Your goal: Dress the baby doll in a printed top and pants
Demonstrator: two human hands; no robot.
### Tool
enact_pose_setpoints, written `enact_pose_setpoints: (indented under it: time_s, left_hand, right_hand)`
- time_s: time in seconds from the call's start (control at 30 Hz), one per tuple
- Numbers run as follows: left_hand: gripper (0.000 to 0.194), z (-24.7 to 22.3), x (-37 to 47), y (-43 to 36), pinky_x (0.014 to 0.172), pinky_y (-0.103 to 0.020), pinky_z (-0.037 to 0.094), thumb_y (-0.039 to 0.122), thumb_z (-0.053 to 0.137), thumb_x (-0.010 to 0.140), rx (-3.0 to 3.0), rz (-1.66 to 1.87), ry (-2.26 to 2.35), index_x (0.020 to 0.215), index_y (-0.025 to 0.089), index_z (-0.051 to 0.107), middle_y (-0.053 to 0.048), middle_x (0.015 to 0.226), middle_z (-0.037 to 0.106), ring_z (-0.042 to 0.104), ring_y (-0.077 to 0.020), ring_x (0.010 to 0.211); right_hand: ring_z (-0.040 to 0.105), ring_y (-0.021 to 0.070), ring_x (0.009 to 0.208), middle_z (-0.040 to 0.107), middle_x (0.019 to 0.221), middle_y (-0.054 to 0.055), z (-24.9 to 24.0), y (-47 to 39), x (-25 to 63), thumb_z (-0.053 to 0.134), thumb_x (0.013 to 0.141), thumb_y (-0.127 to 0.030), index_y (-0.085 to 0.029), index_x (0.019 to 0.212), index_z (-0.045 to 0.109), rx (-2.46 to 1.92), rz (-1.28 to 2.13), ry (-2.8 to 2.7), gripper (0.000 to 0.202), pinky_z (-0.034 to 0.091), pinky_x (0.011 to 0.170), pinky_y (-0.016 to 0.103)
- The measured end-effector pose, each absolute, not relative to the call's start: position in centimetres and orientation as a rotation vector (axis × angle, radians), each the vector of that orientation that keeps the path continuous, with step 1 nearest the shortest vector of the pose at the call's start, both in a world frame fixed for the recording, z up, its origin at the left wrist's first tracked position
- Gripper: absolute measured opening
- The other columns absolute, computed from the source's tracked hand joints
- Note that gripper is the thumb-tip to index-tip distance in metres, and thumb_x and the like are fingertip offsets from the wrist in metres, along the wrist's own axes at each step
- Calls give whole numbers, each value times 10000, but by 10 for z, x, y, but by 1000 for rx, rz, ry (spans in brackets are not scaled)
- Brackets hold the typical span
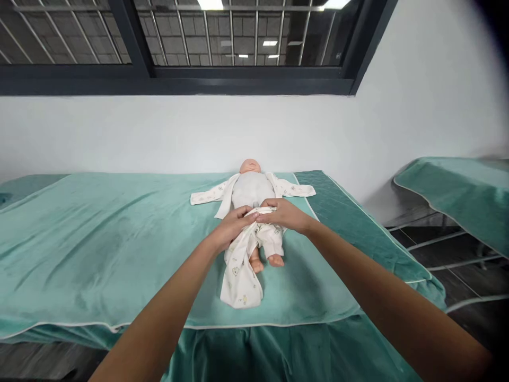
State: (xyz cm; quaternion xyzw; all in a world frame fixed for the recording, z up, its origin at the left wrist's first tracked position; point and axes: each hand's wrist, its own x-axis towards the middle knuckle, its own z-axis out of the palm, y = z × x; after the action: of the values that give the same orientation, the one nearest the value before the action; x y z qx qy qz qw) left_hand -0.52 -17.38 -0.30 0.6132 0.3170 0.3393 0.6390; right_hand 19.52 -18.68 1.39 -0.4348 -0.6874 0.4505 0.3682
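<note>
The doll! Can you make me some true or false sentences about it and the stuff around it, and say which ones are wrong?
1. The doll lies on a green sheet. True.
2. The doll wears shoes. False: its feet are bare.
3. The left hand and right hand are both on the white pants. True.
4. The doll's top is done up at the front. False: it lies open.
5. The sleeves spread out to both sides. True.
6. The wall is bright red. False: the wall is white.
</note>
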Motion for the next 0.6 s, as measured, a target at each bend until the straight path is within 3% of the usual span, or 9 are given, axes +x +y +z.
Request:
enact_pose_setpoints:
  time_s: [0.17,0.3,0.43,0.6]
  left_hand:
    - [378,-7,-17,-174,597,-217,344,422,765,741,1534,650,725,1005,191,625,23,841,574,491,-100,686]
    - [305,-15,-14,-171,601,-208,357,359,766,739,1474,742,703,925,182,601,29,805,561,497,-94,676]
    - [280,-27,-8,-169,641,-218,409,325,741,748,1281,980,698,921,183,573,21,815,597,542,-103,680]
    - [336,-33,-4,-173,691,-251,461,402,729,772,1177,1038,718,993,200,577,1,888,643,600,-140,749]
  right_hand:
    - [408,99,612,475,657,-64,5,-187,203,805,659,-462,-187,712,511,-1024,1372,-1522,406,276,588,240]
    - [417,98,631,473,691,-61,4,-190,200,787,698,-434,-189,758,529,-1008,1403,-1566,361,289,594,233]
    - [489,119,704,566,802,-30,9,-193,197,756,739,-442,-187,894,605,-1046,1429,-1731,335,356,637,239]
    - [576,161,767,665,854,9,9,-189,190,733,757,-467,-170,946,671,-1089,1480,-1719,357,428,725,280]
